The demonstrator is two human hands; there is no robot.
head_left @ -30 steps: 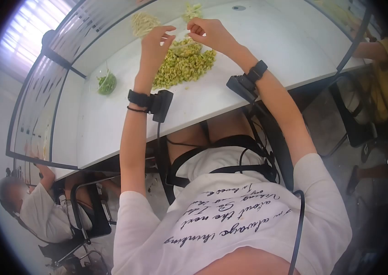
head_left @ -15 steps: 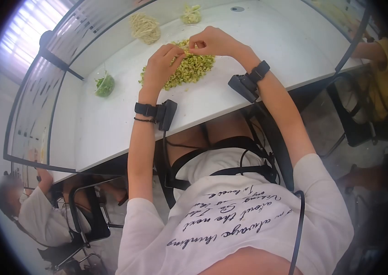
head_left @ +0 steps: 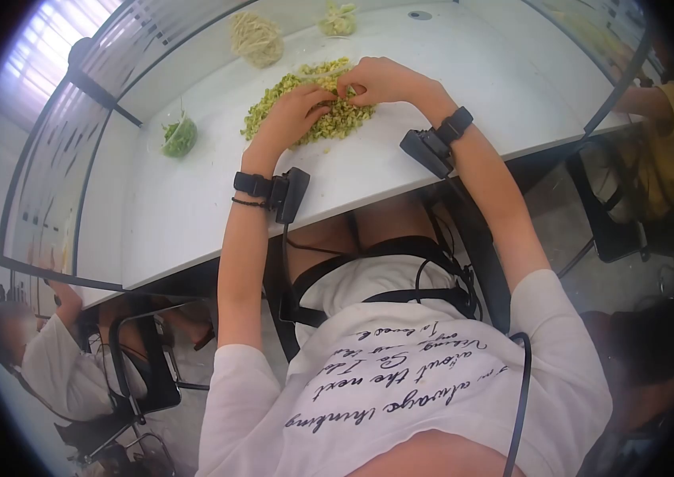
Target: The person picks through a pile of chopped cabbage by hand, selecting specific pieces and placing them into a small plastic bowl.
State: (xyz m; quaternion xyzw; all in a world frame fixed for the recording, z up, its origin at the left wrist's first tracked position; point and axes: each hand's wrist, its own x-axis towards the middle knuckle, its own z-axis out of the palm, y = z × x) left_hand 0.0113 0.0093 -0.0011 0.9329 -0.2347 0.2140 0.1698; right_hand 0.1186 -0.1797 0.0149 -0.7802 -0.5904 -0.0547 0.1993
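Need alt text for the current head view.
A person's left-hand grip and right-hand grip are close together at a pile of small yellow-green pieces on a white table. Beyond lie a pale stringy bundle and a smaller pale-green bunch; darker greens sit left.

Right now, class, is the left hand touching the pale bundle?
No, the left hand is at the green pile, apart from the bundle.

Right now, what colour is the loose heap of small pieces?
The heap is yellowish green, showing best in the head view.

Bright window [head_left: 44, 60]; black right-hand chair [head_left: 621, 238]
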